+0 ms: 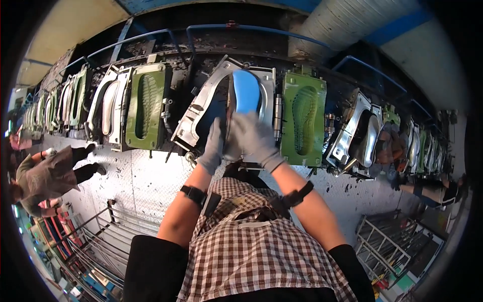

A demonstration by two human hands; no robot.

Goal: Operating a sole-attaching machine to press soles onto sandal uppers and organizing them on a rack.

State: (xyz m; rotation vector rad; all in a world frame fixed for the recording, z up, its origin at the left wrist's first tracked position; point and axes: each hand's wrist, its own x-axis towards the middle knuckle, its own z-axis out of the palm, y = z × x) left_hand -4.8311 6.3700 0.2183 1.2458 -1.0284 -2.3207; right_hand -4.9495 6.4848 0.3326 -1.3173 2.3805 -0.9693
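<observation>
In front of me a bright blue shoe-sole-shaped piece [245,90] lies over the right part of an opened silver metal mould [198,113], with a dark edge along its left side. My right hand [254,141], in a grey glove, is at the lower end of the blue piece. Its fingers are smeared by motion, so their grip cannot be made out. Beside it, my left hand [214,146], also gloved in grey, has its fingers stretched upward near the mould's lower inner edge. A blurred grey patch lies between the two hands.
Green moulds with sole-tread cavities stand left [146,105] and right [304,121]. More moulds line the bench both ways. Blue rails [241,26] run behind. Metal racks stand at lower left [108,229] and lower right [385,244]. A person [53,173] is at left, another at far right.
</observation>
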